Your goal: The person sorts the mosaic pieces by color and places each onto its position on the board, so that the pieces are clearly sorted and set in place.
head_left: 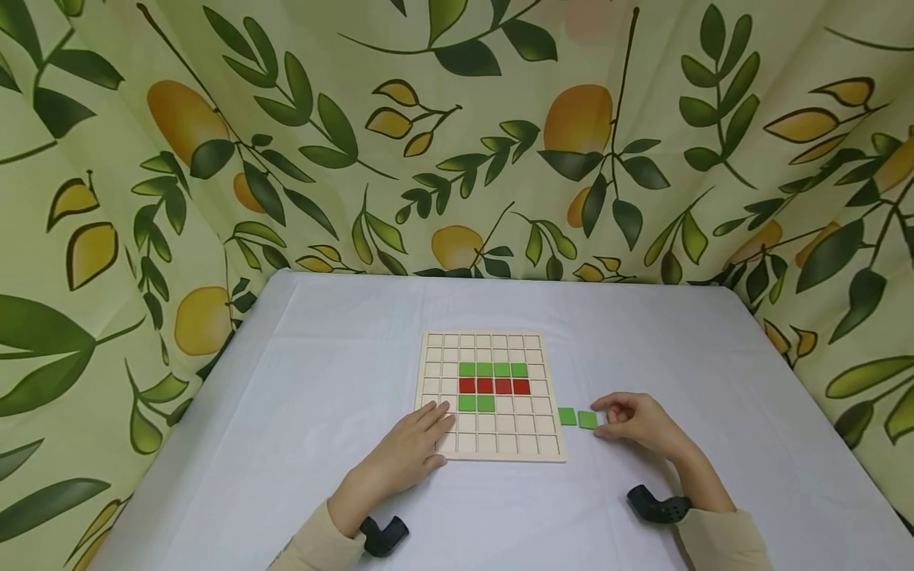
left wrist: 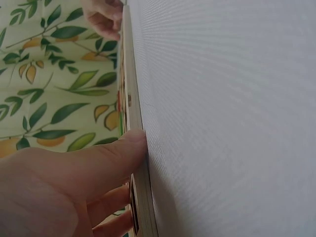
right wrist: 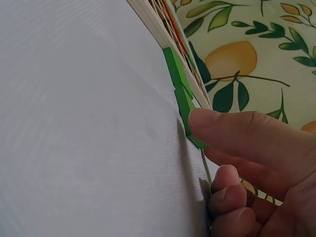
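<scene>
A pale wooden grid board (head_left: 531,446) lies flat on the table. It carries a row of several green tiles, a row of several red tiles (head_left: 485,385) below that, then two green tiles (head_left: 475,403). My left hand (head_left: 400,448) rests at the board's left front corner, fingers stretched over the grid; in the left wrist view its thumb (left wrist: 133,143) touches the board's side edge. Right of the board, two loose green tiles lie in line, the nearer one (head_left: 567,416) beside its edge. My right hand (head_left: 646,424) pinches the outer green tile (head_left: 587,419) between thumb and index finger.
A white cloth (head_left: 343,333) covers the table. Behind and at both sides hangs a curtain (head_left: 457,159) printed with leaves and fruit. Each wrist wears a black device, such as the one at the right wrist (head_left: 657,505).
</scene>
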The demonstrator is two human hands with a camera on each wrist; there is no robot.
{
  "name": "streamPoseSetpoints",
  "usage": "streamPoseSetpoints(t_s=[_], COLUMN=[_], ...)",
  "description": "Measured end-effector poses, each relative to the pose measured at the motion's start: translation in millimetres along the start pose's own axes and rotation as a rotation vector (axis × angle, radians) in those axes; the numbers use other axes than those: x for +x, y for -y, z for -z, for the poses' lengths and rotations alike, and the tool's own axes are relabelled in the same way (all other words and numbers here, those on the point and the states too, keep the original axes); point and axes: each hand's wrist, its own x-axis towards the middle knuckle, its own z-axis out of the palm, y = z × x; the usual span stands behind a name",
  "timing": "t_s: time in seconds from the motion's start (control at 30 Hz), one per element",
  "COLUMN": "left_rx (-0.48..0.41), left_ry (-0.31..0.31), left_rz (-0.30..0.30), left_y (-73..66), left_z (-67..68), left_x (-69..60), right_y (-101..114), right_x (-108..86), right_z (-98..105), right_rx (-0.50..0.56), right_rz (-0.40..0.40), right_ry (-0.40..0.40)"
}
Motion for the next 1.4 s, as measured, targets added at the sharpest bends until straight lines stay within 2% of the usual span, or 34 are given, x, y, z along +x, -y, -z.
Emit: streamPoseSetpoints(t_s=[0.3,0.53,0.63,0.7,0.83,1.4], left_rx=[-0.01,0.003,0.004,0.002,-0.004,-0.002], left_ry=[-0.003,-0.005,-0.008,-0.009,-0.008,-0.012], left_rz=[-0.002,-0.006,-0.007,-0.009,-0.008,-0.014], left_y=[-0.1,0.8,1.0,0.9,0.6,0.1], left_z=[0.2,0.0,0.0,0.4,0.7,0.8], left_x=[-0.1,0.0,-0.7,-1.3,-1.4,-0.8], right_y=[0.6,-4.2,-2.4,-0.7,0.6,4.6], right_x=[-1.0,-1.5,-1.5,-0.5,0.0,1.7], right_z=[-0.3,-4.6,-6.0,-5.9,-4.9,-0.9], right_rx=[-0.007,-0.015,-0.038,-0.058,-0.071,-0.017], right_rz=[-0.005,0.067,0.054,0.013,0.013,-0.007], right_ry=[0.002,-0.041,-0.045,-0.041,-0.043,-0.01])
